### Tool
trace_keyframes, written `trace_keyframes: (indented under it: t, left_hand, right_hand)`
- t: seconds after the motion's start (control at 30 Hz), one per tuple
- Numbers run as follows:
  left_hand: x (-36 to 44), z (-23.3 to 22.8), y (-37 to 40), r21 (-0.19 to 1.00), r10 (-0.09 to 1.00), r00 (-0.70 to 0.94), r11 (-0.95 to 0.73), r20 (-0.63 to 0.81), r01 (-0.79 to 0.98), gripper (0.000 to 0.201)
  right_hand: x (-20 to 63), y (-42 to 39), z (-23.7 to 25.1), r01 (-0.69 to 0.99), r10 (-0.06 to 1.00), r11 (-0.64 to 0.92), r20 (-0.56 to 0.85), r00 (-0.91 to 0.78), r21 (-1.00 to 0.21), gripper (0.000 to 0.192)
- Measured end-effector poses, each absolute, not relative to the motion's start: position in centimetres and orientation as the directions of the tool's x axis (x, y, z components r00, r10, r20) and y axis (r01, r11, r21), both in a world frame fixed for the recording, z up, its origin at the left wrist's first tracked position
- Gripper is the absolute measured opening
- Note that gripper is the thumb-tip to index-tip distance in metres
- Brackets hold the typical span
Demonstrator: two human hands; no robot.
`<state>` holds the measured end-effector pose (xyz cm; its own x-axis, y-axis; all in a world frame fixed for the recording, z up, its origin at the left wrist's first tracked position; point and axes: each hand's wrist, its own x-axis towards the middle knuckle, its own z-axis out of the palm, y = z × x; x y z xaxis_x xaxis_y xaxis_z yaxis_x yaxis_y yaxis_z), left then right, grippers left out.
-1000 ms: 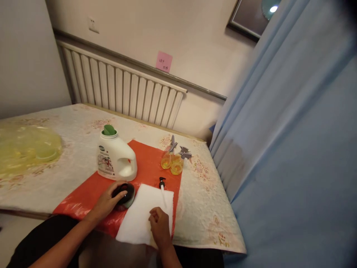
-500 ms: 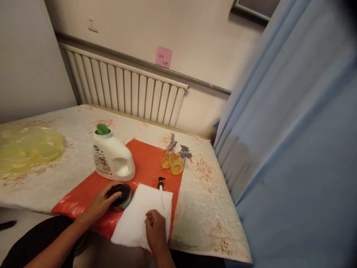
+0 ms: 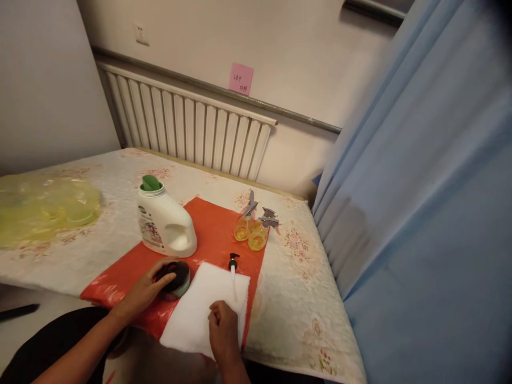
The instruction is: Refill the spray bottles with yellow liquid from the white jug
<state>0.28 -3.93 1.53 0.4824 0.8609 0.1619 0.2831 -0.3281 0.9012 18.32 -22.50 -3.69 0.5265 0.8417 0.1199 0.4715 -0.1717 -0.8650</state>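
My left hand (image 3: 146, 290) lies over a small round dark object with a pale green base (image 3: 176, 278) on a red plastic sheet (image 3: 208, 229). My right hand (image 3: 223, 330) rests with curled fingers on a white cloth (image 3: 200, 312) at the near edge of the table; whether it pinches the cloth I cannot tell. A black-headed pump dispenser with a white tube (image 3: 233, 269) lies across the cloth's far edge. Behind the left hand stands a white detergent jug with a green cap (image 3: 164, 221).
Two small yellow spray bottles (image 3: 254, 232) stand at the red sheet's right side. A yellow plastic bag (image 3: 44, 208) lies far left on the floral tablecloth (image 3: 304, 298). A white radiator (image 3: 188, 128) lines the wall. Blue curtain (image 3: 420, 213) hangs at right.
The view has shifted slightly. My right hand slid a little toward me on the cloth. The left hand stays on the dark round object.
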Motion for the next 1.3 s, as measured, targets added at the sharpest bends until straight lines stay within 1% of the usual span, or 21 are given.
trace_keyframes:
  t: [0.47, 0.63, 0.73, 1.0, 1.3]
  left_hand:
    - [0.5, 1.5, -4.0, 0.912, 0.861, 0.484, -0.312, 0.153, 0.267, 0.053]
    - [0.6, 1.7, -4.1, 0.898, 0.862, 0.469, -0.347, 0.192, 0.27, 0.049]
    - [0.6, 1.7, -4.1, 0.893, 0.861, 0.466, -0.359, 0.206, 0.27, 0.048]
    - [0.7, 0.5, -3.6, 0.906, 0.851, 0.467, -0.37, 0.243, 0.204, 0.049]
    - [0.7, 0.9, -3.8, 0.9, 0.844, 0.469, -0.388, 0.26, 0.199, 0.041]
  right_hand:
    - [18.0, -22.6, -3.3, 0.489, 0.82, -0.169, 0.153, 0.552, -0.856, 0.028]
    - [17.8, -22.6, -2.9, 0.508, 0.803, -0.166, 0.183, 0.567, -0.845, 0.027]
    - [17.7, -22.5, -3.0, 0.5, 0.804, -0.179, 0.167, 0.571, -0.847, 0.027]
    - [17.7, -22.5, -3.4, 0.524, 0.809, -0.2, 0.162, 0.565, -0.828, 0.026]
    - [17.5, -22.6, -3.1, 0.538, 0.805, -0.18, 0.19, 0.562, -0.824, 0.026]
